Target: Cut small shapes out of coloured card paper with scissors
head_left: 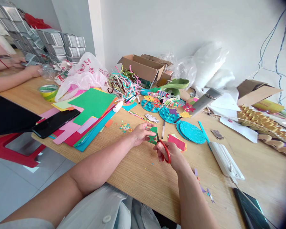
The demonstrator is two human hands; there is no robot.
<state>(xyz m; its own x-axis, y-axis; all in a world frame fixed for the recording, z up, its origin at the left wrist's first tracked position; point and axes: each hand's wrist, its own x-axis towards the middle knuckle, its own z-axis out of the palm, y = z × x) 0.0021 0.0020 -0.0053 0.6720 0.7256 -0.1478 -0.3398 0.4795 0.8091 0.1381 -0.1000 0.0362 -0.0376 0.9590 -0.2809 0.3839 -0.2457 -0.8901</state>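
Near the middle of the wooden table (135,171), at its near side, the left hand (141,134) pinches a small piece of green paper (153,135) by its left edge, thumb and fingers closed on it. Just to the right, the right hand (171,154) has its fingers curled around the red handles of the scissors (166,148), whose blades meet the paper's right side; how far they are parted I cannot tell. Red paper (176,142) lies near the right hand, paper scraps (125,128) left of the left hand, and blue discs (193,132) farther right.
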